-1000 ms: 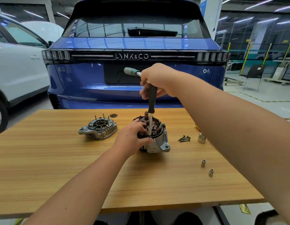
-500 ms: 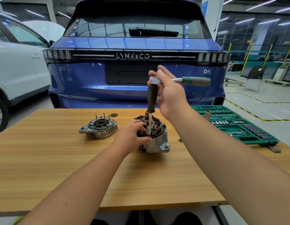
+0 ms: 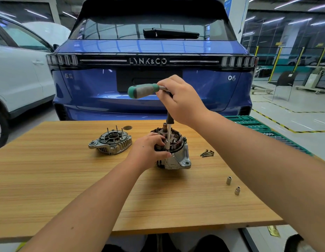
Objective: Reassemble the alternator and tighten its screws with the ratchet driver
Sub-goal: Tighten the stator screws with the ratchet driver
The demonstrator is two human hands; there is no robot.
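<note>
Wooden table (image 3: 67, 188), seemingly workshop floor

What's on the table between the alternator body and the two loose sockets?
In the head view, a small pile of dark screws lies between the alternator body and the sockets; otherwise bare table.

Quick headcount from where I'm standing: two hands, the left (image 3: 149, 151) and the right (image 3: 178, 99), one ratchet driver (image 3: 143, 90), one alternator body (image 3: 173, 150), one detached end cover (image 3: 110, 141). Two loose sockets (image 3: 229, 180) (image 3: 237, 190) near the table (image 3: 67, 188) edge, one little pile of dark screws (image 3: 207, 153) (can't count them), one round disc (image 3: 127, 127), one green socket tray (image 3: 267, 131). Two cars, blue (image 3: 150, 73) and white (image 3: 17, 75).
</note>
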